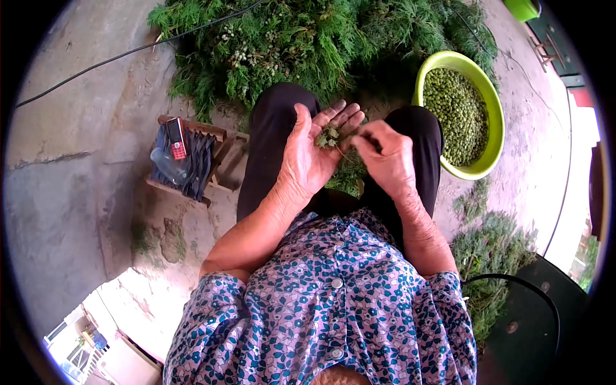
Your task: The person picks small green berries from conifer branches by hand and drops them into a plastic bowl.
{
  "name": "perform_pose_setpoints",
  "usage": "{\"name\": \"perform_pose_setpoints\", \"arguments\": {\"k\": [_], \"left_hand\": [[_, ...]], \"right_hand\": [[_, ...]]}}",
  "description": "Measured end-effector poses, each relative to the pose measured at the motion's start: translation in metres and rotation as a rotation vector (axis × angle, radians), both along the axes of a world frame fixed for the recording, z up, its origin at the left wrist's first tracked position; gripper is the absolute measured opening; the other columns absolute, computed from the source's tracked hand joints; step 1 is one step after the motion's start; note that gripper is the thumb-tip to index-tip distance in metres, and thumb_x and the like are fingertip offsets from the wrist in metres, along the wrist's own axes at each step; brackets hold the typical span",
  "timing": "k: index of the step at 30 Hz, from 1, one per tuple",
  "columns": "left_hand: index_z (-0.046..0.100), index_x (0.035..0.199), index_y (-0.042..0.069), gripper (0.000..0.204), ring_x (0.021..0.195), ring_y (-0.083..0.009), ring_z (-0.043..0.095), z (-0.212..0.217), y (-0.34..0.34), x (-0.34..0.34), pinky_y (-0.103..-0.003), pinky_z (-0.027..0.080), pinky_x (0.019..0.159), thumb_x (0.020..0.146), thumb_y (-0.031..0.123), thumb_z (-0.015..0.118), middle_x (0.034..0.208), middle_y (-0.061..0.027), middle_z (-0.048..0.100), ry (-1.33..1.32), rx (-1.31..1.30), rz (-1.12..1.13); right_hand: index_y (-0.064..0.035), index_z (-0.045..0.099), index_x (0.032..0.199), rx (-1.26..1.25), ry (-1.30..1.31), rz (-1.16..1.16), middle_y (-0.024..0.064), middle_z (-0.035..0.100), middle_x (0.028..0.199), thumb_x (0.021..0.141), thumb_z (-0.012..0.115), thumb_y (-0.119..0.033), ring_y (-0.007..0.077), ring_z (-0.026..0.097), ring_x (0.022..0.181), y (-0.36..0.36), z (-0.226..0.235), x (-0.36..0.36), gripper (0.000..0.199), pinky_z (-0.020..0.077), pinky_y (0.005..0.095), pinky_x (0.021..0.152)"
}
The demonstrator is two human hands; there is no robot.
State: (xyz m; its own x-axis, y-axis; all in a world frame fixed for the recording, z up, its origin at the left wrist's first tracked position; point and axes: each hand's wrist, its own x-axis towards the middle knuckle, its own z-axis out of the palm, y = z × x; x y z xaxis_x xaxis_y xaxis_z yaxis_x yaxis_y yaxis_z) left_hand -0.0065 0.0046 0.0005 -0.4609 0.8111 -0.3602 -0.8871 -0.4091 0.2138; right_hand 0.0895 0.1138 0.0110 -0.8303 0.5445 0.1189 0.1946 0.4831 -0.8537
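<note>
1. Green is the small sprig in the middle of the frame; it lies on the palm of the left hand, near the base of the fingers.
2. The left hand is open and turned palm up, with the fingers spread a little and pointing to the upper right.
3. The right hand is just beside it, with the fingertips pressed together in a pinch on the stem of the sprig.
4. Both hands are above the lap, between the two knees in dark trousers.
5. A lime-green basin stands at the upper right, full of small green round seeds.
6. A large heap of green branches fills the upper middle of the frame.
7. At the left of the frame, a small wooden stool carries a red mobile phone.
8. More green cuttings lie on the concrete floor at the lower right.
</note>
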Motion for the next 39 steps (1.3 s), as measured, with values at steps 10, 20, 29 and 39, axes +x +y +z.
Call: {"name": "perform_pose_setpoints", "arguments": {"k": [10, 20, 29, 39], "left_hand": [[0.038, 0.123, -0.005, 0.075, 0.119, -0.0282, 0.040, 0.004, -0.001, -0.001, -0.038, 0.034, 0.099, 0.084, 0.058, 0.033, 0.129, -0.0189, 0.040, 0.008, -0.006, -0.052], [0.045, 0.117, -0.001, 0.069, 0.112, -0.0267, 0.045, 0.001, -0.002, -0.001, -0.037, 0.034, 0.098, 0.085, 0.058, 0.033, 0.124, -0.0168, 0.045, -0.020, -0.018, -0.103], [0.045, 0.115, -0.003, 0.064, 0.107, -0.0281, 0.048, -0.002, -0.001, -0.001, -0.039, 0.040, 0.094, 0.084, 0.053, 0.041, 0.121, -0.0190, 0.046, -0.120, 0.054, -0.030], [0.056, 0.101, 0.000, 0.023, 0.087, -0.0183, 0.055, -0.010, -0.002, 0.003, -0.029, 0.045, 0.075, 0.086, 0.018, 0.054, 0.094, -0.0084, 0.060, 0.165, -0.143, -0.075]], "right_hand": [[-0.0083, 0.062, 0.096, -0.022, 0.108, 0.146, 0.0141, 0.060, 0.083, 0.070, 0.062, -0.001, 0.0292, 0.059, 0.078, -0.004, 0.011, -0.007, 0.027, 0.0479, 0.0324, 0.069], [-0.0016, 0.059, 0.095, -0.238, 0.162, 0.102, 0.0066, 0.059, 0.073, 0.078, 0.058, -0.006, 0.0140, 0.057, 0.063, 0.001, -0.007, -0.008, 0.018, 0.0455, 0.0259, 0.057], [0.0024, 0.051, 0.104, -1.359, 0.406, 0.032, 0.0079, 0.059, 0.087, 0.083, 0.051, -0.006, 0.0146, 0.057, 0.071, 0.009, 0.006, -0.004, 0.022, 0.0443, 0.0231, 0.056], [0.0006, 0.052, 0.108, -1.058, 0.368, 0.029, 0.0099, 0.061, 0.086, 0.085, 0.051, -0.004, 0.0129, 0.057, 0.067, 0.006, -0.001, -0.004, 0.023, 0.0451, 0.0221, 0.056]]}}
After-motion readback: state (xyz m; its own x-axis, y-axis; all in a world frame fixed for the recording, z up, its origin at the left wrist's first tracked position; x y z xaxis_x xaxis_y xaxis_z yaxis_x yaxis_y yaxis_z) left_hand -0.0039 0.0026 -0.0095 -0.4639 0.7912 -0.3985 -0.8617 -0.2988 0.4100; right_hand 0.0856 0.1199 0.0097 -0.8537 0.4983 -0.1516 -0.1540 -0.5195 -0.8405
